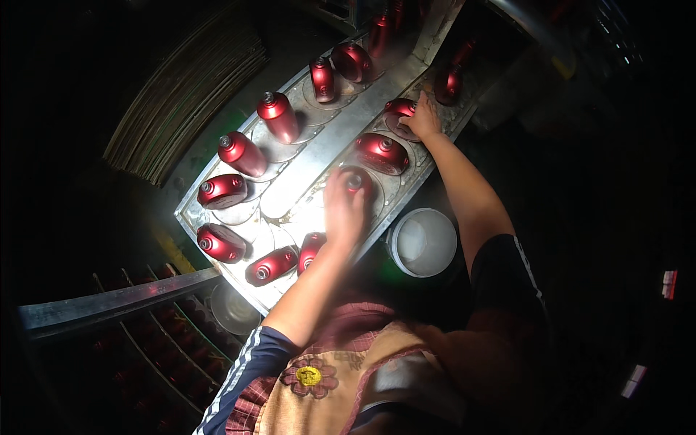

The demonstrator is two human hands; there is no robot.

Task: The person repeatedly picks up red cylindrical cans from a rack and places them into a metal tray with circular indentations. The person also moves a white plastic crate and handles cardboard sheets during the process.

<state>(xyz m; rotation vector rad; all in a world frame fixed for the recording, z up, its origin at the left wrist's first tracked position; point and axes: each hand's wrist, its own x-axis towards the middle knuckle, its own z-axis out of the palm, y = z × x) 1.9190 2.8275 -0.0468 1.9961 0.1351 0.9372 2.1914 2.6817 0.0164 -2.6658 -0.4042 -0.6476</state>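
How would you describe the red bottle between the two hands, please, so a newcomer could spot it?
Find the pale metal-edged table. Right of its grey central strip, look between the left hand and right hand. No hand covers the wide red bottle there; one partly hides each neighbour.

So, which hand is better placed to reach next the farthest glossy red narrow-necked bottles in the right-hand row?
Probably the right hand: it is extended close to those red bottles, while the left hand is at a nearer bottle.
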